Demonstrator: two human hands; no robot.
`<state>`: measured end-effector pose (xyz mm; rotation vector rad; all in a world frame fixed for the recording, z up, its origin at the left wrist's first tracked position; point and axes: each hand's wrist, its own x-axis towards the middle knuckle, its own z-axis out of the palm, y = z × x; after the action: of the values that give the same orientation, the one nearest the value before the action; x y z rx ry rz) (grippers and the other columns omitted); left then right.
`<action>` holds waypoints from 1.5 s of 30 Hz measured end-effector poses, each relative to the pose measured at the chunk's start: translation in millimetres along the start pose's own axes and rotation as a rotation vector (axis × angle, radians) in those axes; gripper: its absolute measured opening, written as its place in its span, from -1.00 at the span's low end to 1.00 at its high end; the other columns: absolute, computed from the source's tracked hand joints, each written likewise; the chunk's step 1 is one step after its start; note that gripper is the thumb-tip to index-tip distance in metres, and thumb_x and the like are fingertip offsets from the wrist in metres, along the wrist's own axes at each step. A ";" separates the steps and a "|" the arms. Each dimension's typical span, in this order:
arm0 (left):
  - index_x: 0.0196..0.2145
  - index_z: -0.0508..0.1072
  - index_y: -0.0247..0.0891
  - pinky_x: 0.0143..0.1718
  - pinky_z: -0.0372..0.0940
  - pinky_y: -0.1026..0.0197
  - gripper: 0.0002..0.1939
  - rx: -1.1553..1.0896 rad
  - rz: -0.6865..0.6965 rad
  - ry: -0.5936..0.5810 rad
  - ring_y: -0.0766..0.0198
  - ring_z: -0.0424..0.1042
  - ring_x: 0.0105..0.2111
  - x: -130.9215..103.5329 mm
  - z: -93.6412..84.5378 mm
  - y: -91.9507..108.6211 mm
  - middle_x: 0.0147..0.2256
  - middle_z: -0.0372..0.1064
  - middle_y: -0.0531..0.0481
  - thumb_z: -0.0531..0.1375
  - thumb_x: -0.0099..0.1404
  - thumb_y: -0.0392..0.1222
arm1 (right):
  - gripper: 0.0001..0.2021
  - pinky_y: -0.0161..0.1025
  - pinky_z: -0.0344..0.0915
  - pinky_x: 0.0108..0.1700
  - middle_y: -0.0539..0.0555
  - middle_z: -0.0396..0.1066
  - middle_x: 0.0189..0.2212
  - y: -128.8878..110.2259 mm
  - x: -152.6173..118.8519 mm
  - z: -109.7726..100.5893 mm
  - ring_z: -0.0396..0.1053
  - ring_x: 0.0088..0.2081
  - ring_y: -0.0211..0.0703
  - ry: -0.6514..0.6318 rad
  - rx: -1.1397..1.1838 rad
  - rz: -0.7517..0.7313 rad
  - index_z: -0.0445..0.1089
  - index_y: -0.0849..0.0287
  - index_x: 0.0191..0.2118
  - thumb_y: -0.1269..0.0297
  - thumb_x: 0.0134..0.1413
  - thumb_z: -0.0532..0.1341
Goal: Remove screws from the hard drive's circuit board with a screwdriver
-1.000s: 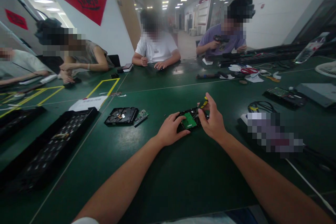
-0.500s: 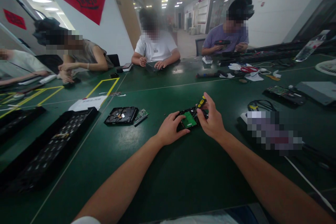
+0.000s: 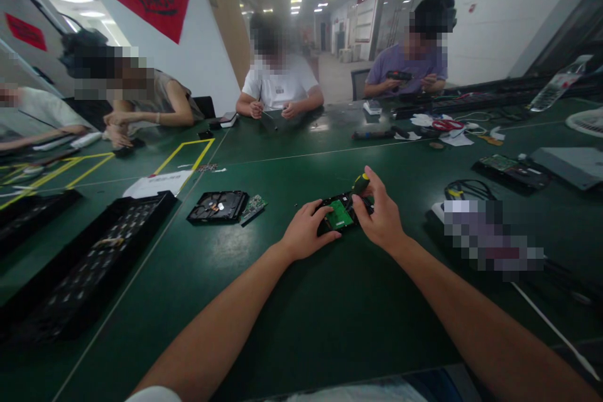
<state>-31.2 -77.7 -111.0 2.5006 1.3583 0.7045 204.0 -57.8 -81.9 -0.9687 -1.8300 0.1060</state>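
Green tabletop (image 3: 292, 320) is stretching beneath both hands, with co-workers (image 3: 281, 85) sitting beyond them. The left hand (image 3: 306, 231) is holding the left end of a black drive (image 3: 340, 216) between thumb and fingers; the drive is lying between the two hands, green board upward. The right hand (image 3: 380, 208) is pinching a screwdriver (image 3: 361, 184) over the drive's right end, its tip hiding from view. Left of the left hand, another drive (image 3: 217, 207) is lying beside a loose circuit board (image 3: 254, 206).
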 end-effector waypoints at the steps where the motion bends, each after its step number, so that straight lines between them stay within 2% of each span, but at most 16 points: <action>1: 0.30 0.32 -0.17 0.32 0.21 -0.24 -0.26 0.000 0.001 0.000 -0.17 0.19 0.35 0.0 -0.2 0.2 0.35 0.16 -0.31 0.26 0.33 0.29 | -0.28 0.14 0.50 0.12 0.18 0.42 0.21 0.8 -0.2 0.0 0.54 -0.01 0.06 -0.005 0.012 0.010 -0.15 -0.07 0.53 0.19 0.40 0.18; 3: 0.30 0.32 -0.18 0.33 0.21 -0.23 -0.26 0.003 0.000 -0.001 -0.17 0.20 0.35 -0.3 -0.6 0.5 0.35 0.17 -0.32 0.26 0.33 0.29 | -0.27 0.15 0.49 0.13 0.19 0.39 0.25 2.3 -0.6 0.5 0.55 0.01 0.06 -0.004 0.024 0.021 -0.17 -0.07 0.53 0.20 0.41 0.17; 6: 0.30 0.32 -0.18 0.33 0.21 -0.22 -0.26 0.006 -0.004 -0.008 -0.17 0.19 0.35 -0.6 -0.8 0.4 0.35 0.16 -0.32 0.25 0.34 0.30 | -0.29 0.14 0.49 0.14 0.19 0.33 0.31 3.2 -0.8 1.7 0.54 0.03 0.07 0.025 -0.013 -0.004 -0.07 -0.08 0.51 0.19 0.38 0.22; 10: 0.30 0.32 -0.17 0.32 0.21 -0.24 -0.26 0.004 -0.003 -0.010 -0.17 0.20 0.35 -0.3 -0.4 -0.3 0.35 0.16 -0.33 0.25 0.33 0.30 | -0.31 0.14 0.51 0.11 0.17 0.38 0.27 1.7 -0.2 1.0 0.54 0.00 0.07 0.038 -0.035 -0.035 0.00 -0.10 0.49 0.18 0.36 0.25; 16: 0.30 0.32 -0.14 0.32 0.21 -0.26 -0.27 0.000 -0.007 -0.005 -0.18 0.19 0.36 0.2 -0.8 0.5 0.36 0.16 -0.30 0.28 0.32 0.28 | -0.31 0.20 0.47 0.17 0.22 0.32 0.31 1.6 -0.1 -0.9 0.51 0.08 0.12 0.010 -0.009 -0.010 -0.10 -0.05 0.52 0.20 0.40 0.17; 19: 0.29 0.32 -0.15 0.32 0.21 -0.26 -0.27 -0.001 -0.010 -0.009 -0.18 0.19 0.36 0.1 -2.5 1.7 0.36 0.15 -0.30 0.28 0.32 0.28 | -0.29 0.15 0.49 0.15 0.23 0.38 0.26 3.0 -1.1 1.3 0.54 0.05 0.07 0.019 0.045 0.024 -0.16 -0.02 0.52 0.20 0.41 0.16; 26: 0.25 0.32 -0.17 0.33 0.21 -0.23 -0.29 -0.016 -0.014 -0.006 -0.15 0.21 0.35 0.5 -2.2 0.8 0.34 0.18 -0.31 0.29 0.32 0.27 | -0.32 0.11 0.55 0.06 0.21 0.38 0.23 1.7 -0.5 2.5 0.54 -0.05 0.05 0.073 -0.004 -0.007 0.05 -0.04 0.45 0.17 0.33 0.29; 35: 0.18 0.32 -0.20 0.31 0.23 -0.21 -0.34 -0.032 -0.027 0.005 -0.14 0.23 0.34 0.3 -3.3 2.9 0.31 0.22 -0.32 0.30 0.30 0.27 | -0.30 0.21 0.49 0.16 0.23 0.29 0.33 5.0 -2.2 3.6 0.50 0.11 0.13 0.008 0.051 0.008 -0.11 -0.05 0.51 0.22 0.39 0.18; 41: 0.24 0.24 -0.19 0.31 0.24 -0.22 -0.26 -0.062 -0.022 0.035 -0.12 0.28 0.30 1.0 -2.1 1.8 0.25 0.30 -0.28 0.34 0.28 0.23 | -0.28 0.19 0.52 0.13 0.25 0.27 0.33 4.4 -1.8 4.9 0.49 0.12 0.15 0.057 0.012 -0.007 -0.03 -0.03 0.48 0.18 0.33 0.27; 45: 0.27 0.21 -0.21 0.32 0.24 -0.23 -0.22 -0.061 -0.032 0.040 -0.13 0.29 0.29 1.1 -1.5 2.1 0.24 0.30 -0.29 0.35 0.27 0.22 | -0.31 0.18 0.52 0.12 0.22 0.33 0.28 1.4 -1.0 2.9 0.52 0.06 0.11 0.039 0.011 -0.002 -0.03 -0.05 0.48 0.19 0.36 0.23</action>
<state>-30.0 -78.0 -108.5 2.4248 1.3660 0.7814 202.6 -56.5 -84.7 -0.9548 -1.7933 0.0950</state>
